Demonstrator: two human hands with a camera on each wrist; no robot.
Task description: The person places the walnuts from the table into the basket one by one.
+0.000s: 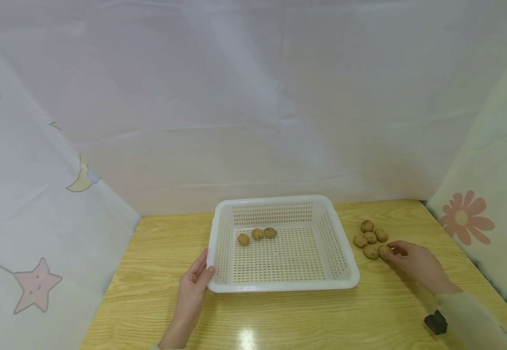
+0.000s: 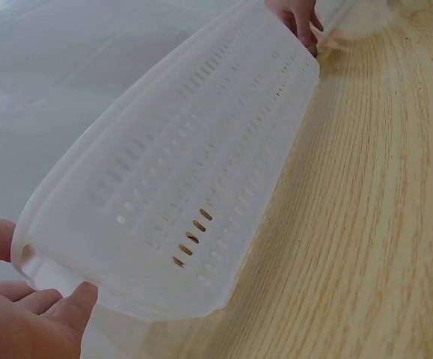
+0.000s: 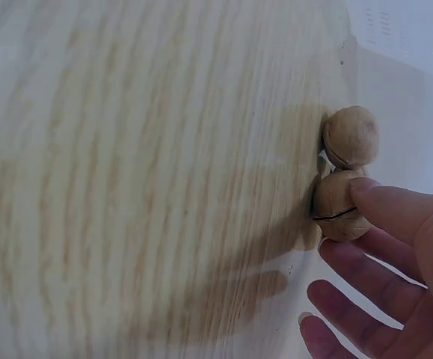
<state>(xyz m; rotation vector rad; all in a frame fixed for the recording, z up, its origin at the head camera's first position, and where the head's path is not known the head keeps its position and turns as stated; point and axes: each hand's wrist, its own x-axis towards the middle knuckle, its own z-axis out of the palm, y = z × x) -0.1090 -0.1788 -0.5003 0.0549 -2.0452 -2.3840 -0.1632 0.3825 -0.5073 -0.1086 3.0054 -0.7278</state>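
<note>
Pale printed cloth (image 1: 244, 97) hangs behind and beside a wood-grained surface (image 1: 157, 272). On that surface sits a white perforated basket (image 1: 279, 286), its left rim held between the thumb and fingers of the left hand (image 1: 190, 287). Well to the right, the right hand (image 1: 419, 265) has thumb and forefinger closed narrowly on one cracked walnut (image 1: 383, 251). Five other walnuts (image 1: 370, 237) cluster near it, right of the basket; three more walnuts (image 1: 257, 234) lie inside, toward the far left.
</note>
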